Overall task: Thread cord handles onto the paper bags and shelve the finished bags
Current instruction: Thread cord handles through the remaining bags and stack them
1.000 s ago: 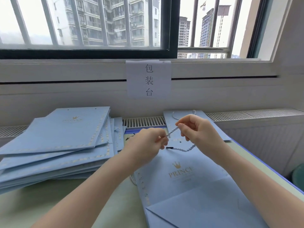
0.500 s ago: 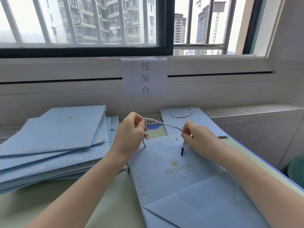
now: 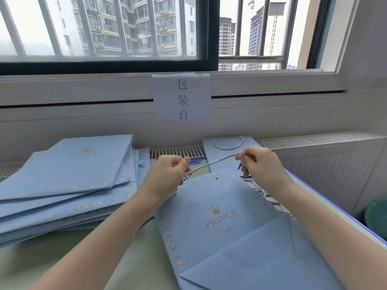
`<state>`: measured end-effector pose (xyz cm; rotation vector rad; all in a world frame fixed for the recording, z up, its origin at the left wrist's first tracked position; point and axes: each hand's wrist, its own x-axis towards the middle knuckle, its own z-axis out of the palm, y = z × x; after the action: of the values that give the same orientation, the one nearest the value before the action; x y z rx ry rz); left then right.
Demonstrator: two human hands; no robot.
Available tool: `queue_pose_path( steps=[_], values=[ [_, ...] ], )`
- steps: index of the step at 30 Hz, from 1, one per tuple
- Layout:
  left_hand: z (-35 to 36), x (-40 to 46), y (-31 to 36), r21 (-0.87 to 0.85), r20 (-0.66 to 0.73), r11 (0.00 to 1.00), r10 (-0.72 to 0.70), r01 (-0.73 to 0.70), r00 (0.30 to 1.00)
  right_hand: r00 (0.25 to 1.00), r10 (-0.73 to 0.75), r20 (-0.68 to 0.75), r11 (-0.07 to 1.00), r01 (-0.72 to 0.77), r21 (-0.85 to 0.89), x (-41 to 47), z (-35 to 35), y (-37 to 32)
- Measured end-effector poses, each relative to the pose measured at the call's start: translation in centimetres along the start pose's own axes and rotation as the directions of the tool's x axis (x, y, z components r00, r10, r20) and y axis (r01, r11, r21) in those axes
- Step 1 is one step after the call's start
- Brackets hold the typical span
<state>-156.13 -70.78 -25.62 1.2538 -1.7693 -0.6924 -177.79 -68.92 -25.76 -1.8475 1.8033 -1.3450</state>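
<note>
At frame centre the left hand (image 3: 167,176) and right hand (image 3: 261,164) each pinch the limp, light cord (image 3: 215,162) above the thin, crease-prone paper bag (image 3: 219,216); holding near its stiff tip would probably suit threading.

Head-worn camera looks forward and down, close over the hands (image 3: 211,170).

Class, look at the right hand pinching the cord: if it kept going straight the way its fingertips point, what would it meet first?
The right hand points left along the taut cord, so it would probably meet the left hand first. Depth is hard to judge.
</note>
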Motion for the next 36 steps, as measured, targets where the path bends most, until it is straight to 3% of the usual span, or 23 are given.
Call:
queue_pose_path(
  steps=[5,8,13,17,23,31,36],
  values=[
    [0.9,-0.4,-1.1,0.245,0.094,0.969,-0.018,-0.006,0.995,0.979,0.078,0.189,0.957,-0.126,0.26,-0.3,0.8,-0.5],
    [1.2,-0.8,-1.3,0.338,0.172,0.94,-0.025,-0.035,0.985,0.972,0.079,0.222,0.933,-0.15,0.327,-0.4,1.1,-0.9],
    [1.6,-0.9,-1.3,0.327,0.196,0.945,-0.044,-0.023,0.98,0.99,-0.059,0.127,0.977,0.031,0.21,-0.7,1.6,-0.8],
    [1.4,-0.8,-1.1,0.332,0.153,0.943,-0.075,0.02,0.985,0.987,-0.071,0.144,0.981,0.042,0.192,-0.7,1.9,-0.5],
    [1.9,-1.0,-0.8,0.525,0.105,0.847,0.029,-0.08,0.994,0.974,-0.129,0.188,0.984,0.103,0.142,-1.2,3.1,-0.6],
    [3.6,-1.5,-2.4,0.453,0.189,0.86,0.165,-0.235,0.968,0.964,-0.19,0.186,0.976,0.207,-0.073,-1.8,4.0,-0.6],
    [3.6,-1.2,-2.5,0.401,0.171,0.897,0.127,-0.187,0.977,0.972,-0.187,0.139,0.973,0.203,-0.112,-1.6,3.4,-0.5]
  ],
)
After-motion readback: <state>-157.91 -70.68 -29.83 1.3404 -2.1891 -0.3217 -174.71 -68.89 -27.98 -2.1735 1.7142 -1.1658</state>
